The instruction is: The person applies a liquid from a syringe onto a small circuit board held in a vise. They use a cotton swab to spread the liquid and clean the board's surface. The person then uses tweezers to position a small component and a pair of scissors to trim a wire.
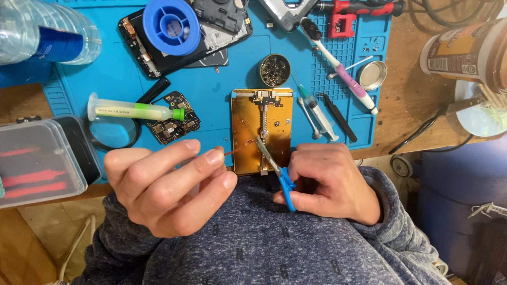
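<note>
Right hand (330,182) holds scissors (274,168); round tin (274,70) holds brass wool.

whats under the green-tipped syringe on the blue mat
The clear green-tipped syringe lies across a small dark circuit board at its tip and over the rim of a round magnifying lens. The blue silicone mat shows beneath; the board's covered corner cannot be seen.

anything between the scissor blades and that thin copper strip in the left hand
Nothing visible. The scissors in the right hand have their blade tips right at the free end of the copper strip, pinched by the left hand above the gold holder plate.
</note>
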